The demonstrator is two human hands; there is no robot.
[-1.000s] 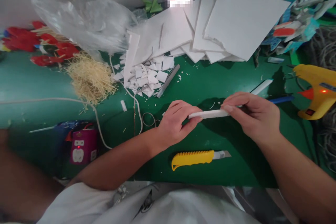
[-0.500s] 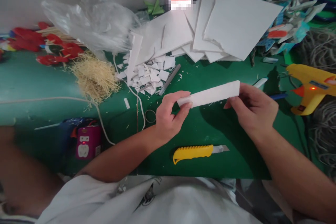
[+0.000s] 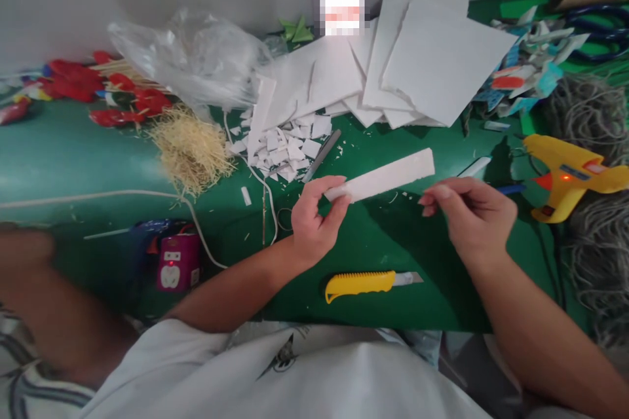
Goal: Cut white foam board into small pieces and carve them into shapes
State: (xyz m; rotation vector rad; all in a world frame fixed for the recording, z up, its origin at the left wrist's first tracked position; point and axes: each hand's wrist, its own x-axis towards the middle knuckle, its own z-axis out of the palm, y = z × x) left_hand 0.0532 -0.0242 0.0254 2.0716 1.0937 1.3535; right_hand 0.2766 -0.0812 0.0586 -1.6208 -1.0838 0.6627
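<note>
My left hand (image 3: pixel 318 219) pinches the left end of a white foam board strip (image 3: pixel 393 173) between thumb and fingers. The strip hangs above the green table, its right end tilted up and free. Just right of that end is my right hand (image 3: pixel 472 216), apart from the strip, with thumb and fingertips pressed together; whether anything tiny sits between them is hidden. Below both hands a yellow utility knife (image 3: pixel 361 283) lies flat, blade out and pointing right.
Foam board sheets (image 3: pixel 442 59) and white scraps (image 3: pixel 289 147) lie at the back, beside a plastic bag (image 3: pixel 191 59) and straw (image 3: pixel 191 150). A yellow glue gun (image 3: pixel 565 173) and grey cord (image 3: pixel 594 255) are at right. A purple power socket (image 3: pixel 177 262) stands left, near another person's arm (image 3: pixel 59 301).
My right hand has come away from the strip's right end, which now shows fully. The strip stays in my left hand. The whole view has shifted slightly.
</note>
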